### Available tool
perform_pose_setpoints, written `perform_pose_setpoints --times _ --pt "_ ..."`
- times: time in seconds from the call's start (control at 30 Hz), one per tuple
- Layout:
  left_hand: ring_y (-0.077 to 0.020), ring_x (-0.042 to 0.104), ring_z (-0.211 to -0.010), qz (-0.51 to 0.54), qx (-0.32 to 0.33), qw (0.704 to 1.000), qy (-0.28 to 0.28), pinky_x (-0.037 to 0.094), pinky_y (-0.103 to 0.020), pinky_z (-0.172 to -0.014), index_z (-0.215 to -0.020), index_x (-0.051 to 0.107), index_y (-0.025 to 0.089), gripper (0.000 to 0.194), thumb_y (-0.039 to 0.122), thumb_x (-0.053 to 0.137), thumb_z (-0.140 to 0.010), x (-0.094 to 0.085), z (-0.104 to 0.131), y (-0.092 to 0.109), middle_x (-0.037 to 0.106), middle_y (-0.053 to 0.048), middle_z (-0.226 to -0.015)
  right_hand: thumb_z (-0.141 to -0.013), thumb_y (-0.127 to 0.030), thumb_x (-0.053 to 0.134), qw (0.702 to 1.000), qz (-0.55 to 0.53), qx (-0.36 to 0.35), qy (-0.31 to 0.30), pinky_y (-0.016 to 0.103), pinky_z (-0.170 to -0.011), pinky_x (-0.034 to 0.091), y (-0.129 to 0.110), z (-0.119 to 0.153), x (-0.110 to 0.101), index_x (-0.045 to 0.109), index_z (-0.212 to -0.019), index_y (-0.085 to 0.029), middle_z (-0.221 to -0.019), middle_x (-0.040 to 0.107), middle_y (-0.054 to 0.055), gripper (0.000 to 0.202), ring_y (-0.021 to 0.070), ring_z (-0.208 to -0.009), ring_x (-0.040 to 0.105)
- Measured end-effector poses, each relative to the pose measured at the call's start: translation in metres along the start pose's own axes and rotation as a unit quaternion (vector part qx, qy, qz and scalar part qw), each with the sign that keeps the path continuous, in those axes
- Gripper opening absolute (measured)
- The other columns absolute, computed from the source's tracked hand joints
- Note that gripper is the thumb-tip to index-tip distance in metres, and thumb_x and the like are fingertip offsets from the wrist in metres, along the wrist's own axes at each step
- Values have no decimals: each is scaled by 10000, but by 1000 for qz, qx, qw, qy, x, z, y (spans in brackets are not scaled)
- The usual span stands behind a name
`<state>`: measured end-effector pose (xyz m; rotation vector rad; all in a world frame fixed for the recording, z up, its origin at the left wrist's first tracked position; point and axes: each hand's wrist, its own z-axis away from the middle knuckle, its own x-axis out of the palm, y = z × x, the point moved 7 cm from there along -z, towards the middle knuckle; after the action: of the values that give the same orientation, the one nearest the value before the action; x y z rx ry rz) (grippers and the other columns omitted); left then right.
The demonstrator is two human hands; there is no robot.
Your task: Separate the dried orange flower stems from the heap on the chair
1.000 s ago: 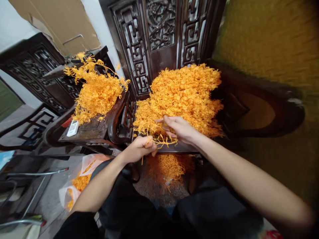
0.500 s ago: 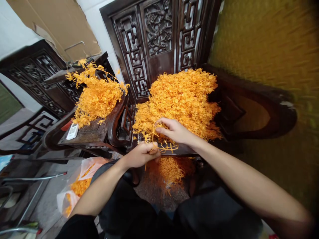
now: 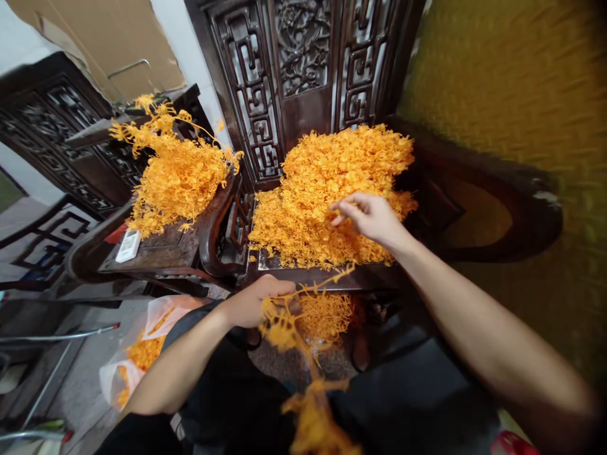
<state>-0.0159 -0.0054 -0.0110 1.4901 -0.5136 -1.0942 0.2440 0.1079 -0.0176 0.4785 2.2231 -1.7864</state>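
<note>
My left hand (image 3: pixel 265 300) is closed around an orange branching strand (image 3: pixel 279 328), perhaps moulded plastic. From my fingers this strand trails down toward my lap, where its near end is blurred, and a thin twig of it points up to the right. My right hand (image 3: pixel 370 218) is over the front of a large heap of similar orange pieces (image 3: pixel 341 170) on the seat of a dark carved wooden chair (image 3: pixel 303 114). Its fingers are bent and somewhat apart, and I see nothing held in them. Whether the fingertips touch the heap I cannot tell.
Another orange bundle (image 3: pixel 177 183) lies to the left on a dark wooden surface, beside a white labelled box (image 3: pixel 128 246). Plastic bags (image 3: pixel 165 309) with orange pieces stand on the floor. More orange bits (image 3: pixel 327 316) lie below the seat edge. A curved armrest (image 3: pixel 535 221) rises at right.
My right hand has left the strand by my left hand and moved up and right over the heap. The strand in my left hand has swung down toward my lap.
</note>
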Motion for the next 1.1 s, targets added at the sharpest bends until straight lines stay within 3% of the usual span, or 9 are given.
perform_pose_setpoints --times 0.1,0.27,0.47,0.63,0.77,0.87,1.0,1.03,1.1 --pt "-85 483 -594 147 -41 988 -12 317 -229 -564 -660 323 199 472 372 651 -951 -1 -6 -9 494 29 -635 -895 -533 732 972 -192 86 -105 242 -427 230 -7 23 37 707 -1185 -163 -780 677 43 471 69 -475 403" --pt "-87 490 -609 243 -80 967 15 277 -231 -548 -669 257 214 550 369 735 -894 -6 -10 -15 533 12 -649 -877 -632 735 895 -391 166 -135 210 -390 116 -21 34 62 684 -1172 -135 -704 460 -22 580 48 -503 334" --pt "-45 378 -514 231 -108 967 -3 244 -228 -498 -696 274 215 540 421 727 -905 1 -15 -21 583 13 -681 -862 -722 691 872 -360 284 -170 177 -357 82 -19 41 85 650 -1054 -131 -645 401 -52 623 23 -435 250" --pt "-45 384 -505 225 -115 967 -9 243 -222 -484 -699 268 219 546 418 740 -887 11 -22 -22 592 17 -676 -863 -738 676 877 -400 233 -126 168 -351 104 -35 37 83 581 -913 -176 -605 396 -61 572 25 -419 248" --pt "-58 422 -533 219 -115 969 -20 267 -217 -507 -714 284 221 503 375 734 -875 20 -26 -20 555 32 -657 -906 -635 698 897 -358 243 -89 167 -353 108 -25 31 87 548 -787 -178 -528 355 -74 495 30 -381 255" --pt "-71 445 -559 225 -126 966 -33 259 -219 -519 -721 283 224 450 300 705 -858 26 -25 -18 515 42 -647 -942 -498 712 909 -347 230 14 161 -347 143 -9 9 67 551 -739 -165 -485 346 -81 422 33 -357 278" --pt "-91 471 -612 219 -117 965 -88 297 -232 -572 -699 272 223 351 145 599 -799 31 -18 -11 418 58 -636 -982 -421 671 908 -321 197 184 152 -347 174 11 -15 1 537 -766 -167 -534 469 -53 359 34 -385 362" --pt "-97 477 -625 209 -116 966 -100 312 -238 -586 -698 273 223 331 126 575 -790 29 -16 -10 398 60 -637 -961 -400 699 914 -311 173 195 157 -353 190 11 -17 -12 588 -829 -153 -592 550 -28 301 39 -409 408" --pt "-109 493 -642 180 -120 969 -121 322 -244 -594 -707 280 224 313 116 560 -793 25 -12 -12 391 60 -640 -872 -367 797 934 -300 138 133 176 -376 231 9 -14 -21 670 -1028 -140 -725 663 11 303 56 -455 473"
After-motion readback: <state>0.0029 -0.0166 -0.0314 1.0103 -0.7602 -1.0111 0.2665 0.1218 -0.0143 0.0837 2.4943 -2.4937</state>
